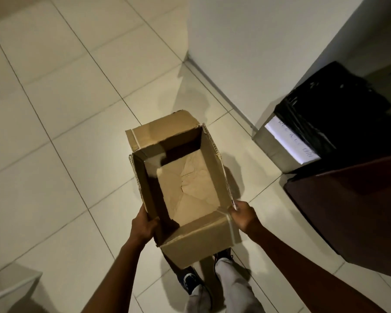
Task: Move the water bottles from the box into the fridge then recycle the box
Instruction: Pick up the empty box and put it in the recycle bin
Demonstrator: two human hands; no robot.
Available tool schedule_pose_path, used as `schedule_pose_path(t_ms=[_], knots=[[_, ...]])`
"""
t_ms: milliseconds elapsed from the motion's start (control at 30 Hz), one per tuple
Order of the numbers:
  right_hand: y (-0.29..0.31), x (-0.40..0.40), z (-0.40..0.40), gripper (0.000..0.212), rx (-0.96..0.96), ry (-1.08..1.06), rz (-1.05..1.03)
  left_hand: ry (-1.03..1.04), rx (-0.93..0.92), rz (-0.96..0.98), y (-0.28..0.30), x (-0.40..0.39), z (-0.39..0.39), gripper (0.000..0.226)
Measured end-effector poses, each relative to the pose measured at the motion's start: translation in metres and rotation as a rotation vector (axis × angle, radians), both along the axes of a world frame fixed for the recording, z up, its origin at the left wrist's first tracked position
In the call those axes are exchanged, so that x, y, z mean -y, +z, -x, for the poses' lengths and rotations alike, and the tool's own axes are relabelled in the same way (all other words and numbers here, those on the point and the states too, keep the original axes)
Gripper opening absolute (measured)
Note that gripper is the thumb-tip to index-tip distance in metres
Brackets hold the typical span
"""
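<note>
both hands [145,224] [243,214] clamp near corners of empty box [190,190], mouth up, long axis pointing away.

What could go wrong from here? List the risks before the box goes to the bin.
1. The cardboard box is held only at its near corners by the left hand and right hand; it could tip forward.
2. The bin, lined with a black bag, looks hardly wider than the box, so unflattened it may jam.
3. The dark cabinet juts beside the path; a flap could snag.
</note>
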State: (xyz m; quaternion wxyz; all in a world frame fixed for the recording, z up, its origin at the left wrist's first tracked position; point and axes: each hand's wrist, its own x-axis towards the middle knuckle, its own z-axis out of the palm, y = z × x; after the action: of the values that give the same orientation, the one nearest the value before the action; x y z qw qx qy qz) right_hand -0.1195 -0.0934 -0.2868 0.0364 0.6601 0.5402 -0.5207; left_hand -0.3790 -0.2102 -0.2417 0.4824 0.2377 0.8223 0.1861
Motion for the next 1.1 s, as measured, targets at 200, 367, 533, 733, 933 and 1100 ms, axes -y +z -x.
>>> schedule_pose_path(t_ms=[200,367,533,733,933,1100], knots=[[0.102,0.006,0.015,0.026,-0.047,-0.061,-0.162,0.058,-0.012,-0.122,0.098,0.005,-0.003,0.064],[0.158,0.014,0.017,0.028,-0.109,-0.101,-0.266,0.025,-0.041,-0.213,0.15,0.008,-0.002,0.052],[0.195,0.026,0.015,0.019,-0.142,-0.201,-0.32,-0.1,-0.083,-0.275,0.172,0.013,-0.01,0.053],[0.223,0.034,0.014,0.02,-0.201,-0.305,-0.358,-0.247,-0.032,-0.308,0.159,0.024,-0.031,0.059],[0.239,0.043,0.015,0.026,-0.197,-0.406,-0.402,-0.429,-0.093,-0.372,0.187,0.027,-0.072,0.063],[0.249,0.041,0.006,0.029,-0.208,-0.494,-0.432,-0.601,-0.145,-0.386,0.186,0.016,-0.089,0.068]])
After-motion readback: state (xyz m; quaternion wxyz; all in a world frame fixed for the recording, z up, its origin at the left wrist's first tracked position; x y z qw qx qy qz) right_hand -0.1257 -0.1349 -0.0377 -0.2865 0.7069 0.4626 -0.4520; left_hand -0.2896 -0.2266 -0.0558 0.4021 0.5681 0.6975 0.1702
